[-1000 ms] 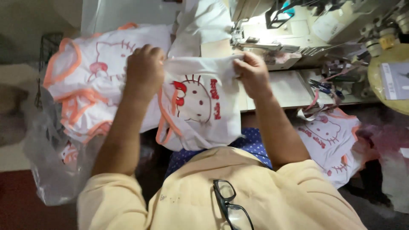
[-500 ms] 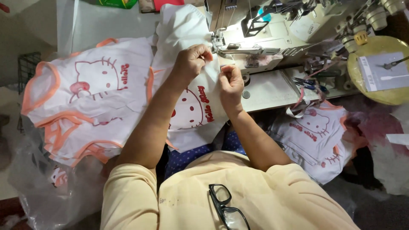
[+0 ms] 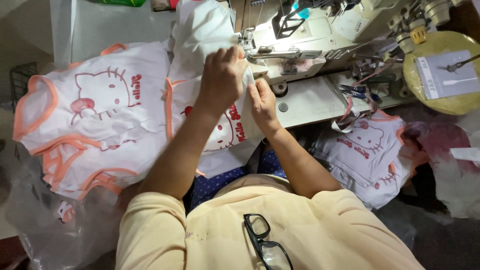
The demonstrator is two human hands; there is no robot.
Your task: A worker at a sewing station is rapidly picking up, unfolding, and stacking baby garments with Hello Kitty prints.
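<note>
Both hands (image 3: 245,90) — on white garment (image 3: 220,135) | red cartoon-cat print, orange trim

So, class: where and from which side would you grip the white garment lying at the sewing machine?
Probably the top hem of the white garment, from the person's near side. Left hand and right hand already pinch that flat edge by the sewing machine.

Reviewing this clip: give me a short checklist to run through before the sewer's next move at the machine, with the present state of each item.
1. Left hand flat on the white garment: ok.
2. Right hand gripping the garment edge: ok.
3. Fabric edge at the sewing machine foot: cannot tell, hands hide it.
4. Fingers away from the needle: cannot tell.
5. Stack of garments lying beside the left arm: ok.
6. Scissors on the machine bed: ok.
</note>
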